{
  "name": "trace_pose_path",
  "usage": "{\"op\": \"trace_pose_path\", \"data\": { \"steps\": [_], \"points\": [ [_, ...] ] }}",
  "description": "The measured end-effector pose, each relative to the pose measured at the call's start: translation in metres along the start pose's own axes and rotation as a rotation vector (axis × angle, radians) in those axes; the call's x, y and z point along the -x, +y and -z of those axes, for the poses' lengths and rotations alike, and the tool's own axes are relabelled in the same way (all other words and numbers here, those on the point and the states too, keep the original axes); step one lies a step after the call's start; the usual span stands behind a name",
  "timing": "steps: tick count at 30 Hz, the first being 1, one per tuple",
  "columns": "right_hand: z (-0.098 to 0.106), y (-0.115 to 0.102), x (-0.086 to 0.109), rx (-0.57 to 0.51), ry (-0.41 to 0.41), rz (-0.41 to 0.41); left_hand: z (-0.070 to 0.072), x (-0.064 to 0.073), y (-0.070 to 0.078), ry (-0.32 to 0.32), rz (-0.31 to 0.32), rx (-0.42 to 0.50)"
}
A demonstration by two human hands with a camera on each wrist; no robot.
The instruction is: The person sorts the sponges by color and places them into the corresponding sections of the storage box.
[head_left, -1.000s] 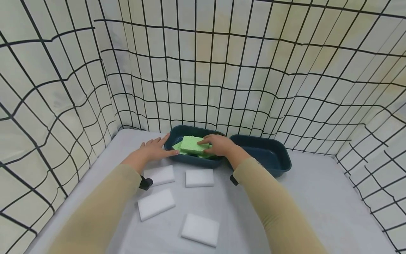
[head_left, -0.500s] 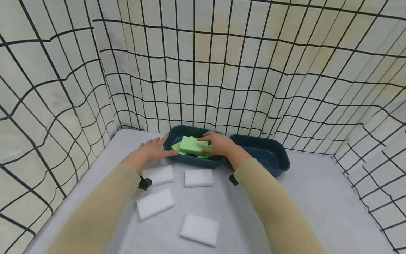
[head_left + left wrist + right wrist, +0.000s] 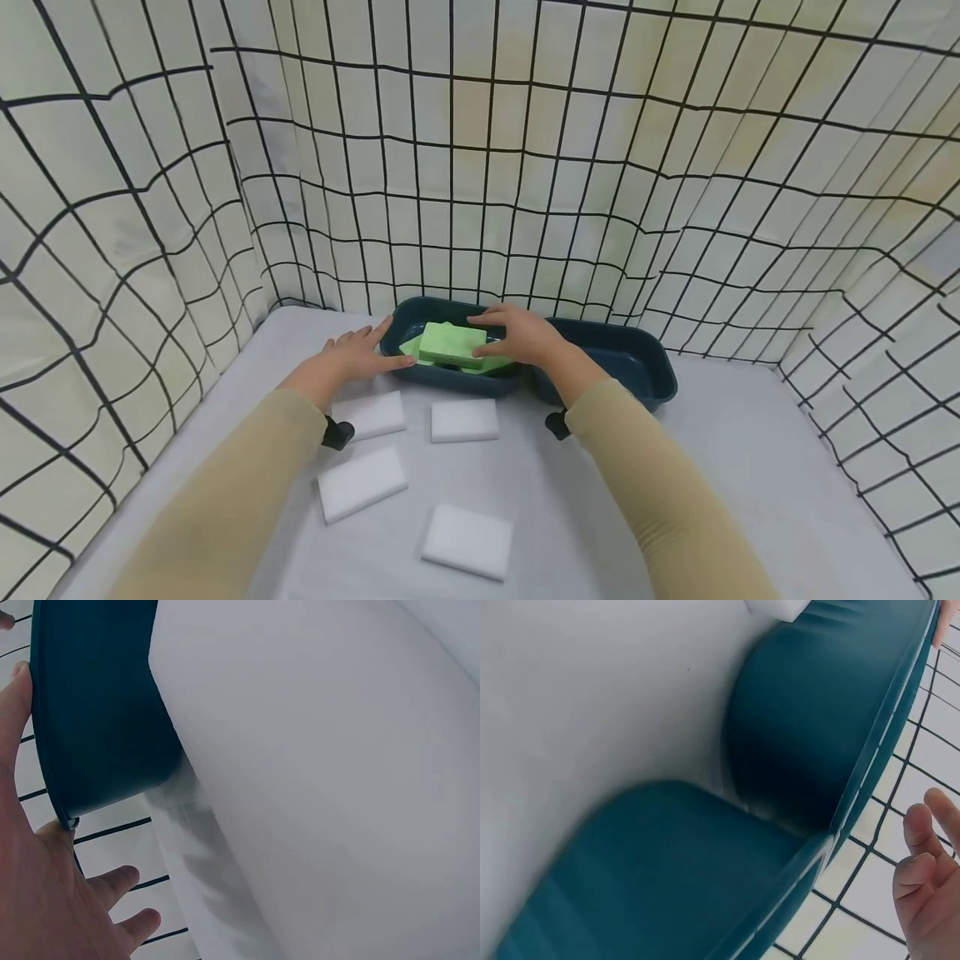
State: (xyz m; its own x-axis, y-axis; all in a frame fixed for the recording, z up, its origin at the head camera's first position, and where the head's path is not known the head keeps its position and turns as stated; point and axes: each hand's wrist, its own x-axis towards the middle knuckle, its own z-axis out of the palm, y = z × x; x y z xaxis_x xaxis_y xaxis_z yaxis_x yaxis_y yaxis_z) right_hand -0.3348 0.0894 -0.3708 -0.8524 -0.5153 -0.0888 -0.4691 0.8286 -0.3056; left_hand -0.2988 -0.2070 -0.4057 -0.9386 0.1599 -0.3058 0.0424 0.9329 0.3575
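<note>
A light green sponge-like block (image 3: 452,343) lies on top of other green pieces (image 3: 495,364) inside the left dark teal tub (image 3: 459,382). My right hand (image 3: 528,337) is over the tub's right side, thumb right at the block's right edge, the other fingers spread off it. In the right wrist view my right fingers (image 3: 919,881) hold nothing visible. My left hand (image 3: 347,357) rests at the tub's left end, fingers spread, with the thumb over the front rim. The left wrist view shows that hand (image 3: 45,877) against the tub's rim (image 3: 45,772).
A second dark teal tub (image 3: 654,379) stands right beside the first, partly behind my right forearm. Several white blocks (image 3: 465,420) lie on the pale table (image 3: 720,467) in front of the tubs. Black wire grid panels (image 3: 480,167) over white sheeting rise around the table.
My right hand has let go of the green block and drawn slightly up and to the right, fingers parting from it. The left hand stays at the tub's rim.
</note>
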Motion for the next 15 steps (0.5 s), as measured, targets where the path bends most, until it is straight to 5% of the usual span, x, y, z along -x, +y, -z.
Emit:
{"op": "trace_pose_path", "data": {
  "steps": [15],
  "points": [
    [0.018, 0.034, 0.044, -0.001, 0.056, -0.077, 0.001, 0.0, 0.0, -0.008, -0.007, -0.004]
  ]
}}
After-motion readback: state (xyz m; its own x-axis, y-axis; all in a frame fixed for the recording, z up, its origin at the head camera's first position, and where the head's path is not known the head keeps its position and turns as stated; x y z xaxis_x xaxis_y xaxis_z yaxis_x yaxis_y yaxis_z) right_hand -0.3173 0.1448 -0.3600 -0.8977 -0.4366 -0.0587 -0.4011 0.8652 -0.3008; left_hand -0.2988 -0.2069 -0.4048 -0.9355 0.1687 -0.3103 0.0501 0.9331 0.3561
